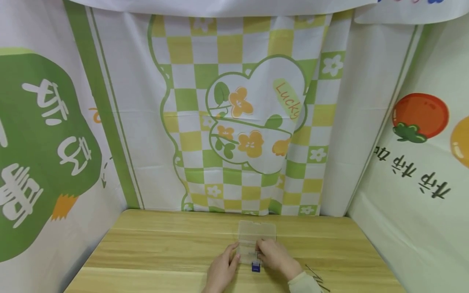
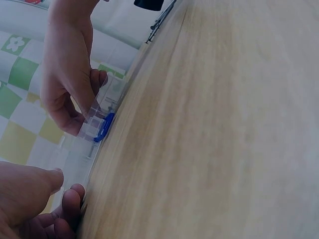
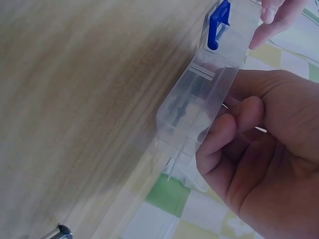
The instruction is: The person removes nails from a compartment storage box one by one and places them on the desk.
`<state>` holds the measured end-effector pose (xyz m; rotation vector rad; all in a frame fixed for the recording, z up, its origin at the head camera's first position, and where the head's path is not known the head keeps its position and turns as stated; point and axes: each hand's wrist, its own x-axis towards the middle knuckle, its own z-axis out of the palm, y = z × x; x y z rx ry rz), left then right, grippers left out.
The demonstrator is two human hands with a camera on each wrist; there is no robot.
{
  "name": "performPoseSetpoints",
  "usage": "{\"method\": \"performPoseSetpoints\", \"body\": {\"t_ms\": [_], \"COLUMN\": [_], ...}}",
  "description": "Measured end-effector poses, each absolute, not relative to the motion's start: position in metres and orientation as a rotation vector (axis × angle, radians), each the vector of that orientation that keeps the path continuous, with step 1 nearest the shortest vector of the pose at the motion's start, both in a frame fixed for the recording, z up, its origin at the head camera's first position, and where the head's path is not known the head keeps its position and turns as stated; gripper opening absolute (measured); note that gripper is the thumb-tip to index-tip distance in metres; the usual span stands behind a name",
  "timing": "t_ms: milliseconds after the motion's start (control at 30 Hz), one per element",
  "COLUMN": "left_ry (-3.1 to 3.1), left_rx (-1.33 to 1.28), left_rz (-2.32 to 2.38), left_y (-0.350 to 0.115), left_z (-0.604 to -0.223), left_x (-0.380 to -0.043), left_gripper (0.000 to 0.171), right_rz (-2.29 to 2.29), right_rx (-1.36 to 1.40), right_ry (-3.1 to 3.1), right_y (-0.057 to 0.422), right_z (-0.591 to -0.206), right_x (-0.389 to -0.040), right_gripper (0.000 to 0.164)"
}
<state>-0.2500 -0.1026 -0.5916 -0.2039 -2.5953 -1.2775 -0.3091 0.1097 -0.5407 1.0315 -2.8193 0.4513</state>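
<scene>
A clear plastic box (image 1: 247,257) sits on the table with its lid (image 1: 256,230) laid back and a blue latch (image 1: 255,267) on its front. My left hand (image 1: 222,266) holds the box's left side, thumb and fingers at its edge. My right hand (image 1: 272,254) reaches over the right part of the box with bent fingers. In the right wrist view, its fingers (image 3: 224,134) curl at the rim, and I cannot tell what is between them. A small dark piece (image 3: 179,113) shows through the box wall.
Several thin metal rods (image 1: 318,278) lie on the wooden table (image 1: 165,248), right of the box beside my right sleeve (image 1: 304,283). Printed cloth (image 1: 227,187) hangs behind the table's far edge, with more cloth on both sides.
</scene>
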Motion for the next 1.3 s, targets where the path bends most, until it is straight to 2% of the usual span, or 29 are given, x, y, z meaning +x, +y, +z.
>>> {"method": "performPoseSetpoints", "body": {"t_ms": [667, 933, 1300], "left_ry": [-2.604, -2.608, -2.611], "left_rx": [-0.200, -0.196, -0.190], "left_rz": [-1.263, -1.260, -1.271], "left_y": [-0.101, -0.101, -0.105], "left_z": [-0.592, -0.592, -0.593], "left_x": [-0.253, -0.253, -0.250], "left_gripper": [0.039, 0.038, 0.038], "right_rz": [0.594, 0.912, 0.957], "right_rx": [1.042, 1.122, 1.108], "right_ry": [-2.842, -2.827, -2.885], "right_y": [0.117, 0.124, 0.124], "right_z": [-0.542, -0.541, -0.539], "right_x": [-0.312, -0.321, -0.321], "right_gripper": [0.012, 0.009, 0.008]}}
